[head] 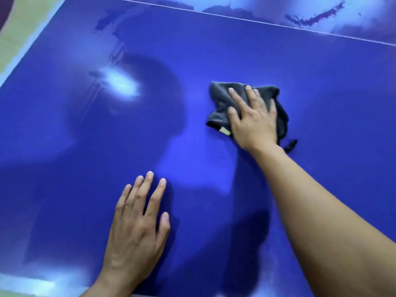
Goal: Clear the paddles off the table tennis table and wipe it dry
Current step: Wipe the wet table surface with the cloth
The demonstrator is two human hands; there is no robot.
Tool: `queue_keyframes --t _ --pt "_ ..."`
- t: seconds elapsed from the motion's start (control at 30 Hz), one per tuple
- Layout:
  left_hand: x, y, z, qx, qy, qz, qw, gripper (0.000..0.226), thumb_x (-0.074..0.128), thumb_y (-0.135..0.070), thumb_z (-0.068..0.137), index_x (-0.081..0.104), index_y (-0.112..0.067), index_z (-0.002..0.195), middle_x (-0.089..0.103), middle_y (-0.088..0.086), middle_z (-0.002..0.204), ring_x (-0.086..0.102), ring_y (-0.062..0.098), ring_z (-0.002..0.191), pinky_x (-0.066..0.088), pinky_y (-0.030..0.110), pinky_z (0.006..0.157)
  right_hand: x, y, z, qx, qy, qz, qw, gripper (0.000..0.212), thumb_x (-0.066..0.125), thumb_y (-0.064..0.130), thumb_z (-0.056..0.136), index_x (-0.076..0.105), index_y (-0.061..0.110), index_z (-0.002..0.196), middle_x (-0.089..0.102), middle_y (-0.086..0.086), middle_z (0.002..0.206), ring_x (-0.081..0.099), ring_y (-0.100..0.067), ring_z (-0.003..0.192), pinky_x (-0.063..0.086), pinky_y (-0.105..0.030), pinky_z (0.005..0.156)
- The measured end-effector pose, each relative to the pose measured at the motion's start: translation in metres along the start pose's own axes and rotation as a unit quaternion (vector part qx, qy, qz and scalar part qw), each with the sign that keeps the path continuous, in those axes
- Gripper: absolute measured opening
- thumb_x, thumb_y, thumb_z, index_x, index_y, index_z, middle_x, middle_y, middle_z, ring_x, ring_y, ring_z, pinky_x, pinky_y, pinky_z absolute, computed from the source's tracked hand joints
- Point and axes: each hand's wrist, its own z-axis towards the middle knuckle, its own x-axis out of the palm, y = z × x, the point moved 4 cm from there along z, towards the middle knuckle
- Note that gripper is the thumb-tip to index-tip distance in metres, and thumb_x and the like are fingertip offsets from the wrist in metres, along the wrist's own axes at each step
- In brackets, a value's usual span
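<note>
The blue table tennis table (192,50) fills the view. My right hand (252,121) presses flat on a crumpled dark grey cloth (220,97) lying on the table right of centre, fingers spread over it. My left hand (137,224) rests flat on the bare table near the front edge, fingers apart and holding nothing. No paddle is in view.
A thin white line (257,20) crosses the table at the back. Beyond it lie wet patches and a dark streak (317,16). The table's left edge (32,37) runs diagonally, with yellowish floor (19,22) past it. A bright light reflection (122,84) shines at centre left.
</note>
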Motion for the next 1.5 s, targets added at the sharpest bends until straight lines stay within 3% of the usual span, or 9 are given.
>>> queue_keyframes --t 0.2,0.37,0.53,0.6,0.83,0.93,1.17,1.3,1.5 --pt "0.0 -0.003 -0.002 -0.022 0.017 0.018 0.999 0.061 0.038 -0.035 0.096 0.044 -0.013 0.152 0.033 0.009 0.163 0.029 0.028 0.152 0.019 0.046 0.125 -0.043 -0.153 -0.07 0.183 -0.035 -0.003 0.982 0.061 0.026 0.057 0.099 0.032 0.043 0.158 0.019 -0.005 0.17 0.009 -0.013 0.157 -0.003 -0.051 0.126" --pt "-0.001 -0.001 -0.004 -0.031 -0.006 0.002 1.0 0.06 0.04 -0.035 0.095 0.045 -0.013 0.151 0.037 0.009 0.161 0.031 0.028 0.151 0.02 0.045 0.125 -0.045 -0.161 -0.079 0.198 -0.038 -0.013 0.979 0.059 0.026 0.055 0.101 0.03 0.04 0.159 0.017 -0.007 0.17 0.008 -0.017 0.158 -0.005 -0.052 0.125" --pt "-0.008 0.001 -0.007 -0.018 -0.044 -0.099 0.994 0.057 0.048 -0.031 0.094 0.048 -0.011 0.148 0.05 0.004 0.151 0.041 0.022 0.146 0.026 0.05 0.123 -0.045 -0.151 -0.078 0.22 -0.035 -0.015 0.975 0.06 0.026 0.056 0.1 0.03 0.041 0.158 0.017 -0.009 0.17 0.01 -0.022 0.158 -0.003 -0.059 0.124" --pt "-0.012 0.005 -0.007 -0.017 -0.045 -0.121 0.991 0.057 0.05 -0.03 0.093 0.049 -0.011 0.147 0.049 0.004 0.152 0.04 0.023 0.146 0.027 0.05 0.122 -0.039 -0.13 -0.08 0.232 -0.044 -0.017 0.972 0.06 0.027 0.055 0.101 0.03 0.04 0.159 0.017 -0.011 0.17 0.01 -0.024 0.158 -0.003 -0.061 0.123" --pt "-0.037 0.063 -0.064 0.044 0.003 0.012 0.999 0.066 0.046 -0.032 0.094 0.038 -0.01 0.156 0.03 0.007 0.165 0.025 0.027 0.154 0.023 0.05 0.123 0.005 0.026 -0.067 0.143 -0.033 -0.033 0.989 0.059 0.025 0.054 0.103 0.024 0.042 0.16 0.013 -0.011 0.171 0.005 -0.023 0.158 -0.004 -0.062 0.123" --pt "-0.045 0.109 -0.089 0.014 -0.002 0.005 1.0 0.064 0.044 -0.033 0.095 0.04 -0.008 0.154 0.032 0.007 0.165 0.027 0.028 0.153 0.025 0.05 0.121 0.032 0.118 -0.06 0.08 -0.022 -0.05 0.995 0.058 0.024 0.054 0.103 0.02 0.044 0.16 0.012 -0.009 0.171 0.004 -0.021 0.158 -0.002 -0.065 0.122" --pt "-0.046 0.118 -0.096 0.015 0.003 -0.026 1.0 0.06 0.046 -0.033 0.095 0.047 -0.01 0.151 0.036 0.009 0.162 0.03 0.029 0.152 0.025 0.047 0.123 0.078 0.294 -0.085 -0.102 0.014 -0.032 0.994 0.059 0.025 0.057 0.102 0.02 0.047 0.16 0.012 -0.005 0.172 0.002 -0.021 0.159 -0.006 -0.063 0.122" --pt "-0.045 0.119 -0.098 0.009 0.007 -0.019 1.0 0.059 0.043 -0.034 0.098 0.046 -0.007 0.151 0.035 0.01 0.162 0.03 0.03 0.152 0.024 0.048 0.123 0.081 0.312 -0.095 -0.131 0.038 -0.016 0.99 0.057 0.025 0.056 0.103 0.02 0.048 0.159 0.011 -0.003 0.172 0.0 -0.018 0.158 -0.008 -0.061 0.122" --pt "-0.046 0.096 -0.101 0.024 -0.009 0.019 0.999 0.06 0.043 -0.028 0.095 0.045 -0.006 0.151 0.035 0.013 0.162 0.033 0.032 0.15 0.027 0.051 0.121 0.066 0.273 -0.101 -0.129 0.039 0.004 0.991 0.057 0.027 0.057 0.103 0.022 0.049 0.159 0.011 0.003 0.172 0.002 -0.012 0.158 -0.009 -0.054 0.124"
